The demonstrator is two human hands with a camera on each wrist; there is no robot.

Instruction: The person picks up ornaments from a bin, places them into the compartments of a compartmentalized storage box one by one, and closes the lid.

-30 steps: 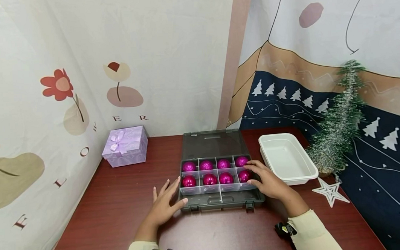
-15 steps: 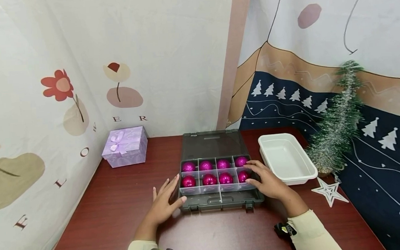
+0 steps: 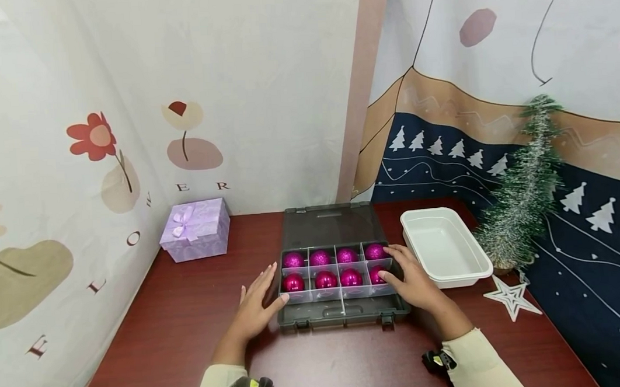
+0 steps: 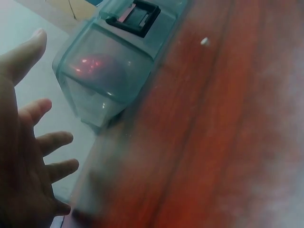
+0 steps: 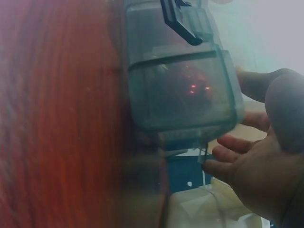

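A dark translucent plastic organizer case (image 3: 316,310) lies on the table with its lid folded back. Shiny and glittery magenta Christmas balls (image 3: 325,279) sit in two rows of its compartments. My left hand (image 3: 253,307) is at the case's left side, fingers straight and spread; in the left wrist view these fingers (image 4: 57,142) show a gap to the case wall. On the right side, my right hand (image 3: 417,281) reaches along the edge, its thumb over the front right ball. The right wrist view has the relaxed fingers (image 5: 232,147) beside the case; whether they touch it, I cannot tell.
A white plastic tray (image 3: 444,245) stands to the right of the case. Beyond it are a small tinsel Christmas tree (image 3: 526,199) and a white star (image 3: 512,297). A lilac gift box (image 3: 196,230) sits at the back left, against the wall cloth.
My left hand has drawn slightly left, away from the case. The right hand's fingers have shifted from over the right-hand balls toward the case's right edge. The balls stay in place.
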